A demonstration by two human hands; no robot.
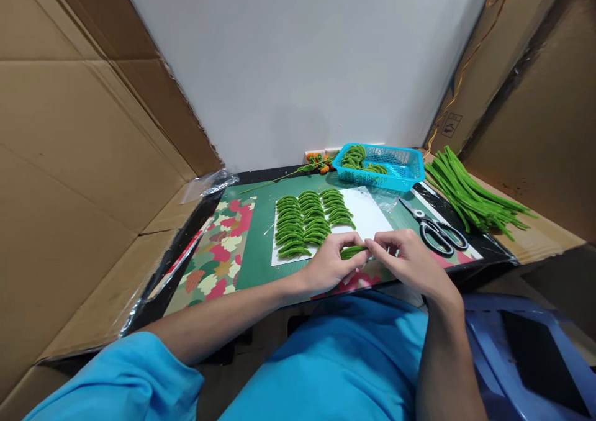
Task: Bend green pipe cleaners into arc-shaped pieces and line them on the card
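Between my two hands is a green pipe cleaner leaf [352, 251], near the table's front edge. My left hand [333, 258] curls around it, thumb and fingers pinching. The fingertips of my right hand [403, 256] are closed on the leaf's right tip. Just beyond, a white sheet [367, 210] carries three columns of curved green pipe cleaner leaves [291, 222]. Black-handled scissors [435, 228] lie to the right of my right hand, blades pointing away to the left.
A blue basket [405, 179] holding more green leaves stands at the back. Beside it lies an orange-flowered stem [321, 162]. Long green pipe cleaners [475, 191] are bundled at the right. Cardboard walls [84, 129] flank the table; a blue stool [493, 328] stands at lower right.
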